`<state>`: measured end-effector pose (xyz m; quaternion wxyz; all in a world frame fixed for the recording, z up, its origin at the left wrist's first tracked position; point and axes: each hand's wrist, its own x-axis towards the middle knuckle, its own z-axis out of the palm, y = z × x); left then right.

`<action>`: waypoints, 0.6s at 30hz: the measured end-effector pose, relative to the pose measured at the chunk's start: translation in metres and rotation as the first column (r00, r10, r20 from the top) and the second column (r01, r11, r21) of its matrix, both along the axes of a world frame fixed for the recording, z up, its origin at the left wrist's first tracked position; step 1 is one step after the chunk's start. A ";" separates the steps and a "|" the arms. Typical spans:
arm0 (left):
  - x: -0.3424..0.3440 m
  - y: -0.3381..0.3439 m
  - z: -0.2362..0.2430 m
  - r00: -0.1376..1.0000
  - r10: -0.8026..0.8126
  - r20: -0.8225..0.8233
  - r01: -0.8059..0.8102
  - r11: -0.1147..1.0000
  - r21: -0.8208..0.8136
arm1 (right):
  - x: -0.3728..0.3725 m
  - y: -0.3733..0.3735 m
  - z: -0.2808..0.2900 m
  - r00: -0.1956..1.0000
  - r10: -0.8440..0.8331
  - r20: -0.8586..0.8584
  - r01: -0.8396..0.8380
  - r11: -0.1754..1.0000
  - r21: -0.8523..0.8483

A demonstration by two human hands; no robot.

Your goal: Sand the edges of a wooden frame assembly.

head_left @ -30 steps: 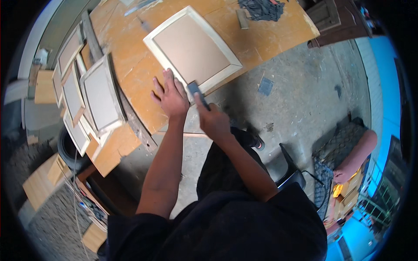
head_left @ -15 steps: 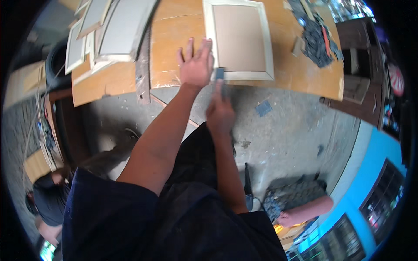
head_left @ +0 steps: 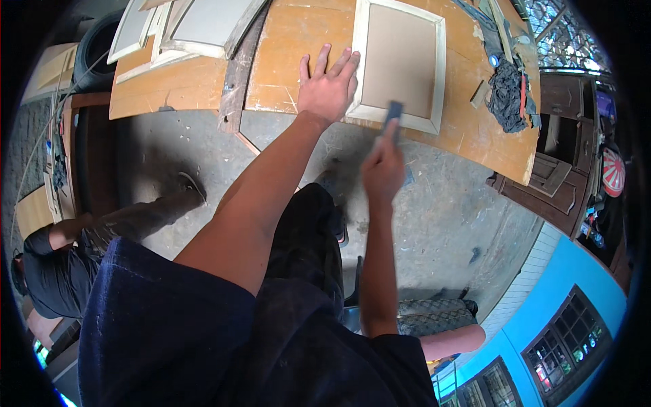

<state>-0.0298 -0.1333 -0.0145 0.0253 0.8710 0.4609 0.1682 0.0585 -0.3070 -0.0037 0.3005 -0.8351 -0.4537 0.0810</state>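
A pale wooden frame with a flat beige panel (head_left: 399, 61) in it lies at the near edge of the orange-brown tabletop (head_left: 278, 64). My left hand (head_left: 328, 88) is open, its fingers spread on the tabletop and against the frame's left rail. Closed around a dark grey flat strip (head_left: 393, 114), my right hand (head_left: 384, 168) is just off the near edge of the table. The strip's far end overlaps the frame's near rail. Motion blurs the strip and the fingers, so its exact kind does not show.
More framed panels (head_left: 210, 27) are stacked at the far left, beside a worn dark plank (head_left: 237, 85). On the right lie a crumpled black bag (head_left: 505, 98) and a small wood block (head_left: 480, 94). Another person (head_left: 64, 264) is at the lower left, near a tyre (head_left: 91, 64).
My right hand and the dark strip have moved right along the frame's near rail. The view has shifted; my left hand stays at the frame's left side.
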 end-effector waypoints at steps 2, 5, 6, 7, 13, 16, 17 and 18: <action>0.002 -0.001 0.001 1.000 0.010 0.006 -0.010 1.000 -0.009 | 0.013 -0.001 0.001 0.999 -0.028 0.029 0.026 0.998 0.056; 0.002 -0.001 0.000 1.000 0.006 0.005 -0.006 1.000 0.001 | -0.005 -0.008 0.008 1.000 0.023 -0.017 -0.022 1.000 0.005; 0.001 -0.001 -0.001 1.000 0.001 0.015 -0.001 1.000 0.007 | -0.027 -0.014 0.012 0.991 0.136 -0.010 -0.136 0.989 -0.050; 0.000 -0.001 -0.001 1.000 -0.004 0.024 0.004 1.000 0.013 | -0.038 -0.017 0.015 0.969 0.247 -0.009 -0.247 0.963 -0.106; 0.002 -0.001 -0.001 1.000 0.008 -0.015 -0.008 1.000 0.016 | 0.022 -0.009 0.005 0.988 0.122 0.092 -0.116 0.991 -0.069; 0.001 -0.001 -0.002 1.000 0.009 -0.014 -0.009 1.000 -0.015 | 0.003 -0.015 0.005 0.941 0.335 0.045 -0.332 0.941 -0.064; -0.001 -0.001 -0.003 1.000 0.011 -0.012 -0.011 1.000 -0.012 | 0.003 -0.016 0.010 0.940 0.338 0.048 -0.335 0.940 -0.062; -0.003 -0.001 -0.005 1.000 0.016 -0.020 -0.016 1.000 -0.017 | 0.004 -0.014 0.018 0.926 0.368 0.087 -0.350 0.922 -0.165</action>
